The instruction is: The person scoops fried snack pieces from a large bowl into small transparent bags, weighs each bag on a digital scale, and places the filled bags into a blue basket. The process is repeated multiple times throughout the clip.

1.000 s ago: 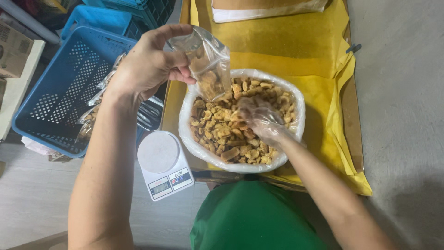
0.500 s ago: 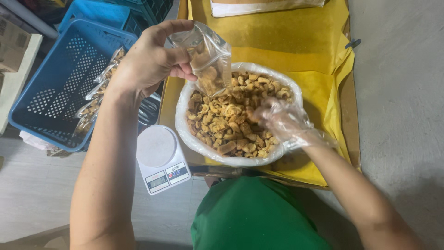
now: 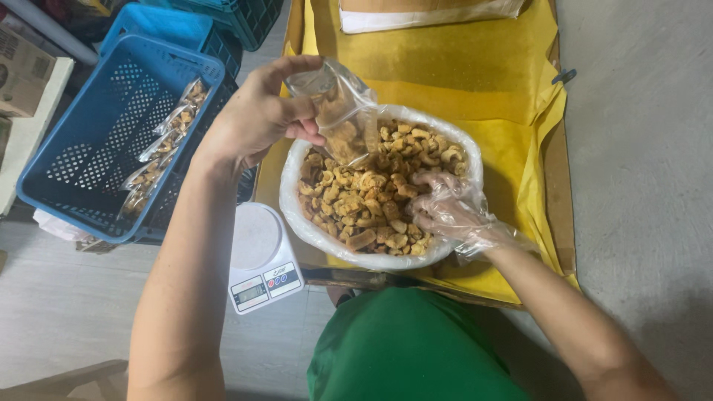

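— Two hands are at work, both in the middle of the frame. How many things do you count around them?

— One clear plastic bag (image 3: 338, 111), pinched at its mouth by the left hand (image 3: 256, 119), held tilted just above the upper left rim of one white bowl (image 3: 297, 215). The bag already has a few fried snack pieces in its bottom. The right hand (image 3: 445, 208), in a thin transparent glove, lies curled down among the fried snacks (image 3: 364, 200) at the bowl's right side; whether it grips any pieces I cannot tell.

— And off to the sides?

— One white kitchen scale (image 3: 260, 256) at lower centre-left, touching or just beside the bowl's rim. One blue crate (image 3: 96, 141) at upper left, with about three or four filled packets (image 3: 160, 152) leaning along its right wall; they overlap, so the count is unsure. A second blue crate (image 3: 167, 26) sits behind it.

— Room to move?

— The yellow sheet (image 3: 460, 67) above the bowl is open up to a flat package (image 3: 423, 11) cut off by the top edge. The bowl nearly fills the sheet's lower width. Bare grey floor (image 3: 646, 148) runs down the right.

— Anything hidden?

— The scale's display is too small to read, the green clothing (image 3: 408, 349) covers the board's near edge, and a cardboard box (image 3: 22, 67) is cropped at far left.
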